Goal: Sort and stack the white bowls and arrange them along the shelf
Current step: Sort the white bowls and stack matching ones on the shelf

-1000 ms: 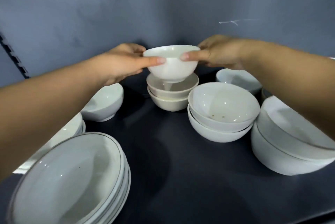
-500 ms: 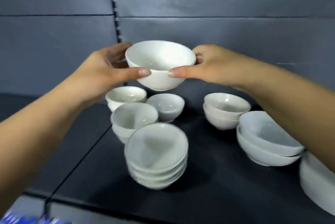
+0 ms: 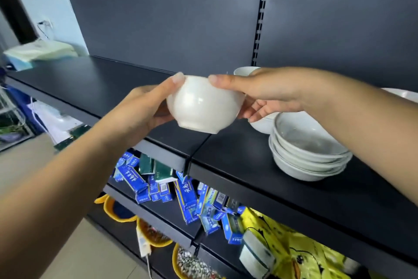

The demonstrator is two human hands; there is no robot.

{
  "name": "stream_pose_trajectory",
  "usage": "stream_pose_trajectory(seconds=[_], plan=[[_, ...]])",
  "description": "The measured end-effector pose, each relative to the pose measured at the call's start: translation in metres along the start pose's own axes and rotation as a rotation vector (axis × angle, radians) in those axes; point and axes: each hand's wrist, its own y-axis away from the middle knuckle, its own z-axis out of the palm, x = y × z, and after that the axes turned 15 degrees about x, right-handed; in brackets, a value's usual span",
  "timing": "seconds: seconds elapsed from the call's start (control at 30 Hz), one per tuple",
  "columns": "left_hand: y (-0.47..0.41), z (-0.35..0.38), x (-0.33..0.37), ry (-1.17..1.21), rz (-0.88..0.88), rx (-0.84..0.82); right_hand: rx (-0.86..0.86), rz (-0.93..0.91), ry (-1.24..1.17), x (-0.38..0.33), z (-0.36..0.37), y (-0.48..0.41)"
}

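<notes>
I hold one small white bowl in the air above the black shelf, near the seam between two shelf boards. My left hand grips its left side with the thumb on the rim. My right hand grips its right side, thumb over the rim and fingers underneath. The bowl is tilted so its outside and foot face me. A stack of several wider white bowls sits on the shelf to the right. Another white bowl shows behind my right hand.
The left length of the shelf is bare black board, with folded pale cloths at its far left end. Below are blue boxes, a yellow printed bag and yellow baskets. A slotted upright runs up the back panel.
Both hands have carried the bowl left, away from the cluster of stacks. The view swung left, and the bowl now tilts with its underside toward me.
</notes>
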Motion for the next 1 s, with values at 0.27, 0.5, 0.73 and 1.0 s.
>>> stream_pose_trajectory(seconds=[0.27, 0.5, 0.73, 1.0], plan=[[-0.031, -0.016, -0.035, -0.03, 0.189, -0.315, 0.413, -0.071, -0.084, 0.021, 0.045, 0.018], [-0.051, 0.0, -0.069, -0.07, 0.23, -0.584, 0.646, 0.009, -0.202, 0.058, 0.086, 0.042], [-0.062, 0.015, -0.077, 0.026, 0.245, -0.688, 0.72, 0.088, -0.125, 0.054, 0.094, 0.049], [-0.072, 0.016, -0.082, 0.023, 0.207, -0.766, 0.783, 0.17, 0.279, 0.041, 0.089, 0.051]])
